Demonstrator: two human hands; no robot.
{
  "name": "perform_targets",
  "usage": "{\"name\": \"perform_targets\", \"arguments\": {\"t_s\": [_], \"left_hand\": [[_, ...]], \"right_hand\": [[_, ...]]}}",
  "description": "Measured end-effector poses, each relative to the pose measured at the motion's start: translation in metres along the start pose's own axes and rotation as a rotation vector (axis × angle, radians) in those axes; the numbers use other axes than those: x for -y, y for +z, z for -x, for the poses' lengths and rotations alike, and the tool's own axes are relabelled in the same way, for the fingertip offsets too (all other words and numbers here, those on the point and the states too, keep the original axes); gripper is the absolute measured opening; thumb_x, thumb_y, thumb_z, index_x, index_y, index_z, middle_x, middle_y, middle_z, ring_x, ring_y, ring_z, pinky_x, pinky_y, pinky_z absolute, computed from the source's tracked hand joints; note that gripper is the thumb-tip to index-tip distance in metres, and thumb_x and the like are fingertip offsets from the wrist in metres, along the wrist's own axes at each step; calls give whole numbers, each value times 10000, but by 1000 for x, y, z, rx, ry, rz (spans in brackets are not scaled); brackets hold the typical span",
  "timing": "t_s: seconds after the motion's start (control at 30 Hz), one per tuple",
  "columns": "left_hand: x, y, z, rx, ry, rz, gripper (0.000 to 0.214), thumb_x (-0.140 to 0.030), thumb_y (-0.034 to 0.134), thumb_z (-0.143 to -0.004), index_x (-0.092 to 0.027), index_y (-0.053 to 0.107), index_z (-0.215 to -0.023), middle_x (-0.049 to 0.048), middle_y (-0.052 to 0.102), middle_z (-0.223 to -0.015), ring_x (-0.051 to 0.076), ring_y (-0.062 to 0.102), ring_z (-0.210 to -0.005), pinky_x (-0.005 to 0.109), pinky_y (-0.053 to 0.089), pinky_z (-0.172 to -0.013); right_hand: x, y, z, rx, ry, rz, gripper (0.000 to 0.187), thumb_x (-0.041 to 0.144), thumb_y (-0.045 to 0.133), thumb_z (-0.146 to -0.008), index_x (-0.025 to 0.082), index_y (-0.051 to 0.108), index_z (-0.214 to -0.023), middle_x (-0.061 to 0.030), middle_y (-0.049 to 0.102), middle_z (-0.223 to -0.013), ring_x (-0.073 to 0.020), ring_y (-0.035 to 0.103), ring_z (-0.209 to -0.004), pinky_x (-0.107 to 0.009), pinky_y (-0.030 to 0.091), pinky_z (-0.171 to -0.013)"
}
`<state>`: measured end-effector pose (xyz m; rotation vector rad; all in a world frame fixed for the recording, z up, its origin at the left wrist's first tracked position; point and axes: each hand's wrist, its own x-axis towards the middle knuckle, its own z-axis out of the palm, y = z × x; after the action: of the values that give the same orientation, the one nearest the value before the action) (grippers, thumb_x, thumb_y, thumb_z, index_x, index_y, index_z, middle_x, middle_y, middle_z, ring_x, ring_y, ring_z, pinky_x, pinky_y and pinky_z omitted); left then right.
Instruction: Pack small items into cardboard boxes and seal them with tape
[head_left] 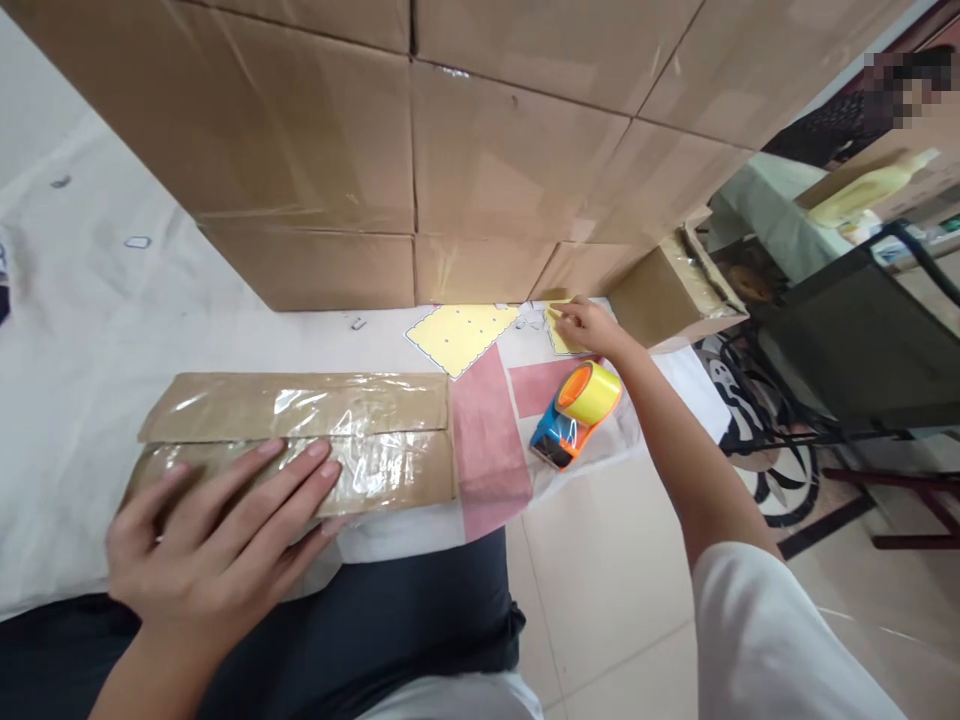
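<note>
My left hand (225,535) lies with its fingers spread on a flattish brown cardboard box (382,405) sealed with clear tape, its thumb at the near edge. Farther off, my right hand (592,328) reaches down to a small yellow sheet (568,338) by the stacked boxes. Its index finger is stretched out onto the sheet, and the other fingers are partly bent. A larger yellow sheet with small dots and a scalloped edge (465,338) lies to its left. Just below my right hand rests a blue and orange tape dispenser (555,435) with a yellow tape roll (592,392).
A tall stack of taped cardboard boxes (517,150) stands across the far side of the cloth-covered surface (67,330). An open-topped box (667,290) adjoins it. Small scraps (137,242) are scattered about. On the right are a dark chair (847,330) and another person (847,115).
</note>
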<state>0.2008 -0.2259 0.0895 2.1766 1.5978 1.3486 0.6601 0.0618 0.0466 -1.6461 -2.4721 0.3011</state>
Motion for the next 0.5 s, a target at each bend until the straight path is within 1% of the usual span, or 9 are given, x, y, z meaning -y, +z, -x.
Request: {"name": "perform_targets", "arguments": {"t_s": [0.03,0.1,0.17,0.2,0.27,0.37,0.43,0.5], "left_hand": [[12,5,4,18,64,-121,621,-313,703,-853,-582,551,-1391,-176,686,-1269,354,742,-1076,653,508,-1041],[36,13,12,48,189,-321,674,-315,722,-847,-524,515,-1453,-118,710,-1259,366,744,-1069,648,524,-1004],[52,15,17,75,298,-426,715,-297,783,-819,-443,533,-1473,-45,741,-1244,360,738,-1092,597,536,-992],[55,14,19,92,336,-449,715,-287,805,-810,-418,551,-1465,-24,749,-1241,347,734,-1106,565,538,-993],[56,11,19,125,383,-475,660,-286,815,-816,-402,592,-1426,-15,754,-1245,320,730,-1125,516,539,-980],[48,8,14,117,397,-492,579,-297,804,-836,-403,627,-1377,-23,759,-1238,300,731,-1126,486,536,-947],[43,10,11,81,398,-491,588,-311,822,-819,-386,634,-1371,-12,771,-1207,307,736,-1109,481,528,-941],[41,12,8,65,381,-494,596,-302,823,-817,-378,631,-1376,-7,776,-1195,313,734,-1110,475,522,-934]], "right_hand": [[3,1,-5,20,-41,50,440,301,560,-967,142,661,-1366,-162,647,-1196,-226,617,-931,-338,453,-855],[9,2,-16,57,-109,139,448,317,550,-979,168,650,-1390,-166,638,-1226,-243,613,-966,-333,434,-833],[13,4,-26,87,-150,177,407,292,539,-983,170,683,-1343,-163,639,-1212,-249,608,-983,-326,422,-811],[14,4,-30,96,-163,178,377,279,540,-980,164,706,-1298,-158,642,-1195,-248,604,-989,-320,417,-802],[16,5,-35,99,-185,169,318,267,540,-973,155,737,-1196,-146,648,-1161,-242,599,-992,-310,409,-773],[17,6,-33,66,-215,136,284,275,493,-989,146,731,-1075,-141,653,-1113,-232,590,-970,-311,406,-763],[16,6,-28,4,-173,60,284,293,454,-1008,145,696,-1030,-139,661,-1061,-226,579,-932,-320,415,-786],[14,6,-23,-59,-66,-73,284,349,429,-1031,168,642,-979,-112,659,-949,-213,560,-856,-326,422,-780]]}}
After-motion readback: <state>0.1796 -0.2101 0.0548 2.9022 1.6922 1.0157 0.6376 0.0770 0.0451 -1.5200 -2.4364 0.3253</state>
